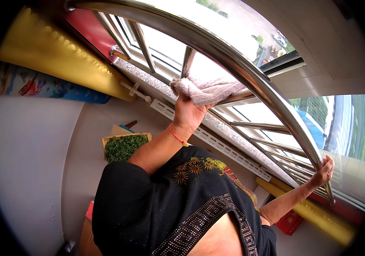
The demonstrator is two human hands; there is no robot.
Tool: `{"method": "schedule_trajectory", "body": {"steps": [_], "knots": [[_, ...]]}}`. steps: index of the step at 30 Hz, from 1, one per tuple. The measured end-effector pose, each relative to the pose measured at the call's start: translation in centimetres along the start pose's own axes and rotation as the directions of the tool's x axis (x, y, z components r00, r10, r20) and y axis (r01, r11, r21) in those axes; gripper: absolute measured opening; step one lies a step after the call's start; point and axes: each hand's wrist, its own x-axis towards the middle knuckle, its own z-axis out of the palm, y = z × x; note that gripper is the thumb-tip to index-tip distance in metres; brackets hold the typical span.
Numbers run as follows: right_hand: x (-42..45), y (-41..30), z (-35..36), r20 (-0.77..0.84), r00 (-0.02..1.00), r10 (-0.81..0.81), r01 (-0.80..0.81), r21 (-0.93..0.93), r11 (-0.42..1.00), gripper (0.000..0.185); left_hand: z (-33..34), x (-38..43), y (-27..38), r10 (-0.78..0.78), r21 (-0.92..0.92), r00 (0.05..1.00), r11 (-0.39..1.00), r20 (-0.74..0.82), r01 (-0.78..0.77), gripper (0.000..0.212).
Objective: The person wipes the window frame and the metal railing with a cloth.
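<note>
My left hand (189,112), with a red cord bracelet at its wrist, holds a bunched pale pinkish-grey cloth (213,91) from below. The cloth lies against the bars (187,62) of a polished metal railing, below its thick top rail (233,65). Folds of the cloth hide most of the left fingers. Farther right, my right hand (324,171) is closed around the lower right stretch of the top rail. Behind the railing are a speckled stone window sill (145,75) and bright window panes (166,41).
A white slotted radiator (230,152) runs below the sill. A shallow tray (150,136) of chopped green leaves stands at the left on the floor (86,128). Yellow curtains (57,57) hang at the left; a red box (289,223) lies at the lower right. Vehicles show outside.
</note>
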Motion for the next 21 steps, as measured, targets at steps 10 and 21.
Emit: {"method": "schedule_trajectory", "body": {"steps": [10, 21], "knots": [[0.3, 0.4, -0.2, -0.029, 0.997, 0.070, -0.070, 0.008, 0.998, 0.041, -1.4, -7.4, 9.9, 0.452, 0.207, 0.862, 0.843, 0.231, -0.497, 0.065], [0.4, -0.3, 0.6, 0.014, 0.999, -0.043, 0.043, 0.004, 0.999, 0.039, 5.4, 4.0, 3.3, 0.575, 0.746, 0.734, 0.295, 0.361, -0.597, 0.015]]}}
